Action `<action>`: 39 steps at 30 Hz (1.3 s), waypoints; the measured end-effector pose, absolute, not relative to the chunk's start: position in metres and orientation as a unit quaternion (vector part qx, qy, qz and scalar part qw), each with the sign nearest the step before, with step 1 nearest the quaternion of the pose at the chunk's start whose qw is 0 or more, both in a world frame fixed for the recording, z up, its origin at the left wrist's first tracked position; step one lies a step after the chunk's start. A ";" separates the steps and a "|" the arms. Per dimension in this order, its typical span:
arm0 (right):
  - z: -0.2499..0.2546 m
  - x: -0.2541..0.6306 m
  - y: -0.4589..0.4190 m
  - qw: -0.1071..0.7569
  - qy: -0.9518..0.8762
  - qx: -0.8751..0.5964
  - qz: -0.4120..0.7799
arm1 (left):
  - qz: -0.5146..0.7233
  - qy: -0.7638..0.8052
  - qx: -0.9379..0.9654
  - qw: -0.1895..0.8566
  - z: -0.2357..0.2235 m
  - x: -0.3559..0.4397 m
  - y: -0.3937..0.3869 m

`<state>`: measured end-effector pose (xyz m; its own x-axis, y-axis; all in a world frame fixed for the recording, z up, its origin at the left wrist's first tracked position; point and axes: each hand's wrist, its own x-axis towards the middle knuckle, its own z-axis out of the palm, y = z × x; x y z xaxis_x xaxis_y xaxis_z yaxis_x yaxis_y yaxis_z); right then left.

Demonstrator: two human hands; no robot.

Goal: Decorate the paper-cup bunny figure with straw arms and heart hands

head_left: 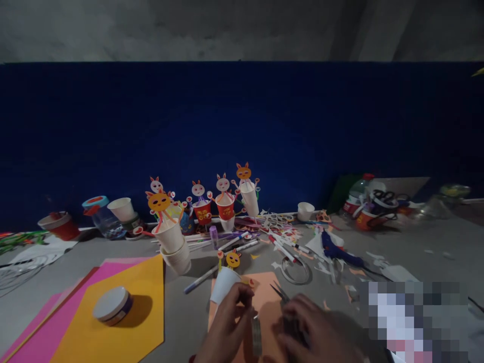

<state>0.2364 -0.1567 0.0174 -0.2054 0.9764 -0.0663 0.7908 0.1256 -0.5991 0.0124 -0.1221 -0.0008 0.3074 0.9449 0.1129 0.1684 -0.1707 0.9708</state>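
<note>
My left hand (234, 315) is closed in a pinch over a sheet of peach paper (264, 285); whatever lies between its fingertips is too small and dim to name. In my right hand (312, 327) is a pair of dark scissors (279, 292), its pointed blades aimed away from me and to the left. Just beyond my left hand, a white paper cup (225, 283) stands tilted, with an orange animal face (233, 259) and small round paper paws at its top. A pale, shiny strip (256, 333) shows between my hands, partly in shadow.
Several cups with paper animal faces (159, 201) stand along the back. Pens, straws and paper scraps (280, 229) lie in the middle. A blue glue gun (336, 249) and a tape ring (295, 270) are at right. Yellow paper (147, 302) bears a round white-lidded jar (112, 305).
</note>
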 end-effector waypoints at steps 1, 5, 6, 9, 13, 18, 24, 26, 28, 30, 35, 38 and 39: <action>0.017 0.223 -0.157 0.176 -0.736 -0.589 0.284 | 0.406 0.427 0.651 0.479 0.000 0.013 -0.122; 0.006 0.185 -0.153 0.163 -0.742 -0.569 0.316 | 0.416 0.428 0.646 0.476 0.004 0.014 -0.121; 0.003 0.181 -0.152 0.170 -0.742 -0.566 0.316 | 0.419 0.429 0.644 0.475 0.005 0.014 -0.122; -0.002 0.179 -0.149 0.201 -0.747 -0.543 0.326 | 0.434 0.429 0.636 0.472 0.006 0.014 -0.122; 0.000 0.184 -0.148 0.239 -0.753 -0.508 0.345 | 0.455 0.426 0.617 0.480 0.002 0.014 -0.122; -0.002 0.183 -0.151 0.271 -0.748 -0.496 0.347 | 0.468 0.423 0.594 0.498 -0.002 0.016 -0.122; -0.009 0.184 -0.153 0.304 -0.743 -0.485 0.347 | 0.469 0.424 0.592 0.500 -0.003 0.017 -0.122; -0.011 0.184 -0.153 0.320 -0.744 -0.479 0.338 | 0.467 0.429 0.596 0.492 -0.002 0.017 -0.122; -0.015 0.185 -0.153 0.341 -0.751 -0.464 0.324 | 0.468 0.433 0.599 0.485 -0.001 0.016 -0.122; -0.021 0.184 -0.154 0.356 -0.756 -0.453 0.310 | 0.472 0.435 0.599 0.479 -0.001 0.016 -0.122; -0.037 0.181 -0.157 0.357 -0.703 -0.515 0.336 | 0.482 0.434 0.594 0.475 -0.003 0.015 -0.122; -0.040 0.187 -0.158 0.366 -0.687 -0.518 0.354 | 0.494 0.422 0.573 0.499 -0.001 0.013 -0.121; -0.039 0.191 -0.158 0.366 -0.699 -0.512 0.340 | 0.505 0.418 0.558 0.510 0.000 0.012 -0.121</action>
